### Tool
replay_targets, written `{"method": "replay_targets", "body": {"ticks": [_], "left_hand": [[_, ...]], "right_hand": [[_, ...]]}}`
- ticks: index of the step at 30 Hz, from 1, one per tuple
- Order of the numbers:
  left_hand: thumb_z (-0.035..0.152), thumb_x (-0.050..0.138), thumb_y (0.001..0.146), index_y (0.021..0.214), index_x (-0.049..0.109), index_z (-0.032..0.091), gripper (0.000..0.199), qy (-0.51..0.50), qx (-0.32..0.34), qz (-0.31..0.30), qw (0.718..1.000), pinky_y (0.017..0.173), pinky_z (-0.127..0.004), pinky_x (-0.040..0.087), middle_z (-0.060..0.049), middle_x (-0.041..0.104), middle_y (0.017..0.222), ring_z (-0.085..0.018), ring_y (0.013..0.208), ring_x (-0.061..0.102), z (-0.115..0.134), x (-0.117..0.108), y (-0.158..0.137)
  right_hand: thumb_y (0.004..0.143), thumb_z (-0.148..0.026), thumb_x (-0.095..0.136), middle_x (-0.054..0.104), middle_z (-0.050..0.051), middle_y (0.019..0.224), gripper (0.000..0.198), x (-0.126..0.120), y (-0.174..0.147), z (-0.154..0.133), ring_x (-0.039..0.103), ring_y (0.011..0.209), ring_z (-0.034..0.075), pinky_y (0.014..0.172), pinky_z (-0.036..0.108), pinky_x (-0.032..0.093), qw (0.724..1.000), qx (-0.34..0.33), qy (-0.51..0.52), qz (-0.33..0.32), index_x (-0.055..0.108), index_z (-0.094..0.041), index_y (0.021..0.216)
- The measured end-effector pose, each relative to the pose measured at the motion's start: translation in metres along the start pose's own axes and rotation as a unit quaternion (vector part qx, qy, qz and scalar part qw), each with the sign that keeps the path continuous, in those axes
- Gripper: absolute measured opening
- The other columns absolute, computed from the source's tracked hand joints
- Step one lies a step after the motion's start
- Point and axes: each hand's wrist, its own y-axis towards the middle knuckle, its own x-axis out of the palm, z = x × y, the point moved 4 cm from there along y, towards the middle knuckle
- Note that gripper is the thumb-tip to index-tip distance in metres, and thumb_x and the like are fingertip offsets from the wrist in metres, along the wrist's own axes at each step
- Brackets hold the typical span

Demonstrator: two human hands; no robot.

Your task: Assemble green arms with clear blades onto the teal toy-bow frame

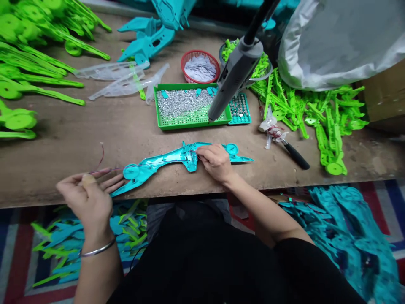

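A long turquoise plastic shell (164,160) lies near the table's front edge, its inner side up. Along it runs a thin dark wire (148,164). Beyond the shell's left end, my left hand (90,194) pinches this wire between thumb and forefinger, the other fingers loosely extended by the shell's tip. A short reddish wire end with a small white connector (101,144) sticks up past those fingers. My right hand (217,162) is closed over the shell beside its central bracket (190,157), fingertips pinched at the wire; exactly what they grip is partly hidden.
A green tray (190,122) of small metal screws stands behind the shell, beneath a hanging grey electric screwdriver (236,76). A red basket (200,52) sits farther back. Lime-green parts (332,126) pile at right and left (38,63). A black-handled tool (295,154) lies right.
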Motion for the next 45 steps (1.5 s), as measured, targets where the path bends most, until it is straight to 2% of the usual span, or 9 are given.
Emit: {"method": "replay_targets", "body": {"ticks": [10,15,18,24,29,33,36,41,45], "left_hand": [[0.038,0.061,0.089,0.096,0.036,0.025,0.029,-0.028,-0.095,-0.02,0.995,0.053,-0.028,0.061,-0.002,0.069,0.089,-0.019,0.068,0.074,-0.002,0.003,-0.005],[0.042,0.075,0.075,0.09,0.051,0.021,0.035,-0.051,-0.081,0.013,0.995,0.06,-0.023,0.06,0.003,0.06,0.081,-0.011,0.069,0.067,-0.004,0.007,-0.003],[0.044,0.08,0.07,0.087,0.058,0.019,0.038,-0.098,-0.109,-0.035,0.989,0.061,-0.018,0.055,0.004,0.058,0.077,-0.007,0.067,0.061,-0.004,0.017,-0.006],[0.044,0.075,0.078,0.091,0.061,0.02,0.03,-0.134,-0.099,-0.078,0.983,0.069,-0.019,0.052,0.002,0.061,0.078,-0.008,0.071,0.06,0.005,0.035,-0.019],[0.042,0.067,0.087,0.09,0.063,0.023,0.02,-0.11,-0.048,-0.105,0.987,0.069,-0.024,0.051,0.001,0.064,0.075,-0.012,0.07,0.061,0.023,0.046,-0.029],[0.041,0.064,0.089,0.089,0.065,0.024,0.017,-0.07,0.024,-0.115,0.991,0.073,-0.029,0.052,-0.002,0.066,0.082,-0.016,0.078,0.064,0.036,0.048,-0.028],[0.038,0.064,0.09,0.088,0.067,0.024,0.014,-0.046,0.082,-0.119,0.988,0.073,-0.03,0.05,-0.003,0.063,0.085,-0.016,0.08,0.061,0.043,0.047,-0.024],[0.031,0.065,0.09,0.099,0.07,0.026,0.011,-0.017,0.179,-0.182,0.967,0.071,-0.03,0.05,-0.004,0.065,0.087,-0.016,0.079,0.062,0.049,0.056,-0.024],[0.028,0.06,0.093,0.126,0.058,0.025,0.034,0.105,0.302,-0.255,0.912,0.073,-0.028,0.055,-0.006,0.069,0.098,-0.015,0.08,0.067,0.045,0.064,-0.015]], "right_hand": [[0.078,-0.004,0.05,0.072,0.007,0.087,0.02,-0.025,-0.014,0.024,0.063,0.081,0.021,0.075,0.034,0.048,0.999,-0.035,-0.013,0.027,0.064,-0.019,0.08],[0.07,-0.011,0.053,0.066,0.011,0.091,0.021,-0.038,-0.019,0.033,0.062,0.086,0.026,0.075,0.039,0.048,0.997,-0.019,-0.054,-0.055,0.06,-0.017,0.089],[0.073,-0.022,0.058,0.061,0.012,0.089,0.018,-0.052,-0.014,0.041,0.059,0.082,0.028,0.074,0.042,0.049,0.988,0.017,-0.084,-0.13,0.059,-0.017,0.09],[0.084,-0.04,0.066,0.067,0.015,0.11,0.029,-0.063,0.023,-0.016,0.061,0.104,0.034,0.094,0.055,0.047,0.998,-0.021,-0.04,-0.053,0.067,-0.018,0.103],[0.089,-0.037,0.066,0.066,0.012,0.13,0.045,0.002,0.052,-0.095,0.059,0.124,0.03,0.115,0.06,0.034,0.971,-0.051,0.22,-0.076,0.058,-0.02,0.13],[0.092,-0.042,0.06,0.075,0.008,0.102,0.027,0.041,0.067,-0.115,0.07,0.091,0.022,0.087,0.041,0.055,0.897,0.1,0.414,-0.122,0.068,-0.02,0.107],[0.092,-0.044,0.058,0.072,0.004,0.082,0.027,0.045,0.074,-0.115,0.067,0.078,0.018,0.072,0.031,0.053,0.855,0.158,0.476,-0.129,0.07,-0.02,0.09],[0.085,-0.044,0.062,0.064,0.001,0.068,0.027,0.024,0.08,-0.102,0.058,0.065,0.015,0.06,0.026,0.046,0.868,0.174,0.455,-0.1,0.066,-0.019,0.074],[0.084,-0.046,0.061,0.063,0.001,0.064,0.028,-0.005,0.073,-0.077,0.058,0.059,0.016,0.055,0.026,0.045,0.923,0.177,0.341,-0.031,0.065,-0.022,0.072]]}}
